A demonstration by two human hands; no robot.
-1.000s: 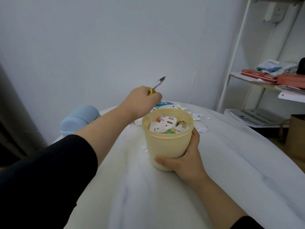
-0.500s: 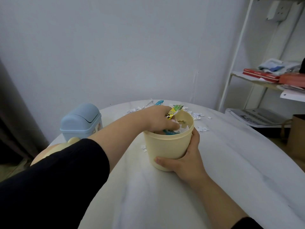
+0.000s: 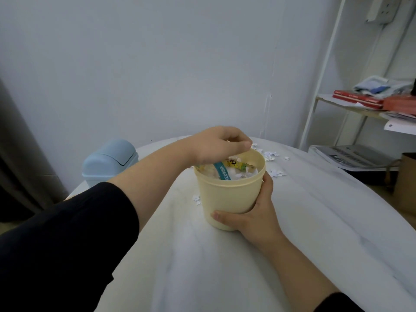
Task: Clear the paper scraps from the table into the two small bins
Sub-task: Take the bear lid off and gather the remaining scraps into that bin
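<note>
- Right hand point(image 3: 254, 213)?
- Wraps round the lower wall of the yellow bin point(image 3: 229, 194), thumb across the front, fingers behind. Holds it upright on the tabletop point(image 3: 225, 271), roughly midway between the left and right edges, toward the far side.
- Left hand point(image 3: 217, 144)?
- Hangs just over the near-left rim of the yellow bin, wrist bent, fingers curled down and bunched against the thumb. Pinching something or not: cannot tell. Black sleeve point(image 3: 67, 244) pushed up to the elbow.
- Inside the bin?
- Filled nearly to the rim with white paper bits. On top, a yellow wrapper point(image 3: 238, 165) and a teal strip point(image 3: 221, 172) with white lettering.
- Paper scraps point(image 3: 270, 154) outside it?
- Scattered near the far edge of the tabletop, just behind and to the right of the yellow bin. One loose clump point(image 3: 197, 199) just beside its left wall.
- Second bin?
- Blue bin point(image 3: 110, 161) with a domed swing lid, at the left edge of the tabletop, well apart from the yellow one.
- Beyond the tabletop?
- White metal shelf point(image 3: 317, 86) at right, carrying red books point(image 3: 358, 99) and crumpled cloth point(image 3: 373, 85). Brown paper bag point(image 3: 407, 181) lower down, cut off at the right.
</note>
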